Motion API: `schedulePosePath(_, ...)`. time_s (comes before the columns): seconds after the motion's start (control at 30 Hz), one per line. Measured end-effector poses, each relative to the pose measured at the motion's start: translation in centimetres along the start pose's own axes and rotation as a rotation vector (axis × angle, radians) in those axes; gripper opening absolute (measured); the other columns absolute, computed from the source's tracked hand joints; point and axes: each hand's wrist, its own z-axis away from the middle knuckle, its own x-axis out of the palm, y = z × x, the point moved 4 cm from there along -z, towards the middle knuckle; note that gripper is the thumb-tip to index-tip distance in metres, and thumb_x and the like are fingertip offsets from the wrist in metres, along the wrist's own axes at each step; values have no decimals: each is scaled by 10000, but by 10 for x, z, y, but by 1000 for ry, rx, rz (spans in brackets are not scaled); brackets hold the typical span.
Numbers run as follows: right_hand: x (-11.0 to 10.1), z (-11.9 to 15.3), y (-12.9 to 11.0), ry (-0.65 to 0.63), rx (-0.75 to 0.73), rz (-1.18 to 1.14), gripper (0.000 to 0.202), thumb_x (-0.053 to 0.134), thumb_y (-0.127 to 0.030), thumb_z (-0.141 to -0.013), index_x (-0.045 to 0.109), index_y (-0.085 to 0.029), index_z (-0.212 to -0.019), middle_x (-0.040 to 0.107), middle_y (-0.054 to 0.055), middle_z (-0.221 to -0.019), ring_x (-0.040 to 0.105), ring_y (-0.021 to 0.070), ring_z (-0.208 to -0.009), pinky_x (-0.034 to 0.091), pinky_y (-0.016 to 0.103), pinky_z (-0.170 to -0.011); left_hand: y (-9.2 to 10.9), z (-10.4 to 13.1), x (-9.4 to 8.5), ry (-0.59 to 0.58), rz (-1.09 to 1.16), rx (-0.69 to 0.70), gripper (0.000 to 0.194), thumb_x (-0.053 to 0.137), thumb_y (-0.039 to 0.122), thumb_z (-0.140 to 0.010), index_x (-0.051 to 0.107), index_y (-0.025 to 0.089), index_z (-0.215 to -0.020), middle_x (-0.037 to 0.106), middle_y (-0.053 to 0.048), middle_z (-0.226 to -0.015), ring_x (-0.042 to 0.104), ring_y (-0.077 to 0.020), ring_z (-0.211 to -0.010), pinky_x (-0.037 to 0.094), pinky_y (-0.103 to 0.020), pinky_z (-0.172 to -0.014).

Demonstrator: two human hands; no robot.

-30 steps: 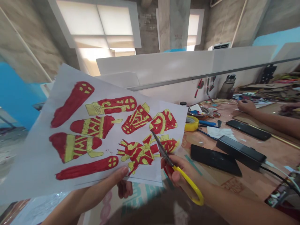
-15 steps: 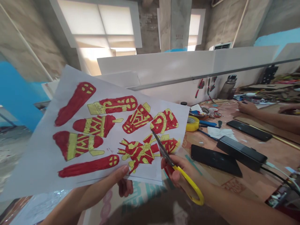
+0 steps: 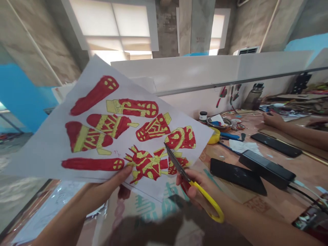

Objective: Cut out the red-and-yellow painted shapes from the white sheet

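Note:
A large white sheet of paper (image 3: 58, 143) with several red and yellow painted figure parts is held up, tilted, above the table. My left hand (image 3: 112, 182) pinches its lower edge, thumb on the front and fingers behind. In my right hand (image 3: 197, 188) is a pair of scissors (image 3: 208, 201) with yellow handles. Their dark blades point up and to the left, lying over the right part of the sheet, with the tip beside a rounded red and yellow piece (image 3: 180, 137). Whether the blades touch the paper I cannot tell.
Right of the sheet lie a black phone (image 3: 237, 176), a black power adapter (image 3: 266, 169) with cables, white tissue (image 3: 243, 146), a yellow tape roll (image 3: 214, 136) and a metal bowl (image 3: 227, 123). Another phone (image 3: 276, 145) lies near another person's hand (image 3: 273, 119). A white partition (image 3: 184, 73) stands behind.
The sheet has turned, its top-left corner rising and its lower right edge swinging down. My left hand has moved up and left with it. The scissors stay almost in place.

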Motion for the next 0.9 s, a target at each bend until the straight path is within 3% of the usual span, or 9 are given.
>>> schedulePosePath(0.07,1,1,0,-8,-23,18,761,692,-861,-625,638,-163,-922,399,-75,-576,295,55,-483,250,185,-424,0,0,-6,184,-28,-56,610,612,635,-865,546,192,-451,588,-19,-472,575,-138,-492,537,-230,-577)
schedulePosePath(0.17,4,2,3,-47,33,-2,759,674,-863,-645,604,-174,-955,387,-90,-533,321,52,-442,258,170,-399,2,2,-8,406,51,-123,445,714,624,-764,655,190,-687,650,-8,-593,573,-158,-519,501,-234,-453)
schedulePosePath(0.23,7,2,6,-70,84,-42,754,673,-860,-653,566,-187,-977,384,-105,-531,316,40,-387,259,159,-363,5,2,-7,471,93,-110,438,727,613,-743,684,183,-814,692,-17,-670,612,-179,-572,512,-240,-456)
schedulePosePath(0.4,9,1,12,-71,121,-51,798,686,-882,-597,557,-184,-961,381,-116,-528,309,29,-332,260,147,-305,6,-2,-12,564,96,-84,424,726,600,-743,723,200,-882,780,-48,-891,725,-257,-817,588,-255,-572)
schedulePosePath(0.5,9,3,15,-93,117,-3,785,693,-862,-621,592,-171,-979,413,-102,-561,342,28,-344,292,142,-308,4,-6,-17,596,122,-46,416,725,560,-760,743,221,-1003,786,-46,-1072,732,-292,-985,638,-290,-710)
schedulePosePath(0.57,9,4,19,-124,145,5,761,704,-836,-645,606,-171,-1003,442,-89,-602,348,24,-356,307,145,-314,1,-8,-19,581,126,-52,449,708,578,-780,739,219,-1047,786,-55,-1084,736,-305,-994,648,-313,-734)
schedulePosePath(0.77,13,4,25,-177,63,13,864,605,-912,-647,604,-183,-1111,461,-69,-678,348,17,-410,320,147,-359,-2,-9,-10,483,111,-104,532,675,661,-779,728,199,-1037,788,-66,-816,753,-299,-763,619,-321,-551)
schedulePosePath(0.9,14,4,28,-148,124,-51,898,541,-921,-700,558,-186,-1217,479,-64,-663,391,40,-398,384,168,-367,3,-6,-4,445,-36,-75,547,621,687,-804,750,184,-976,755,-63,-686,736,-299,-700,577,-314,-498)
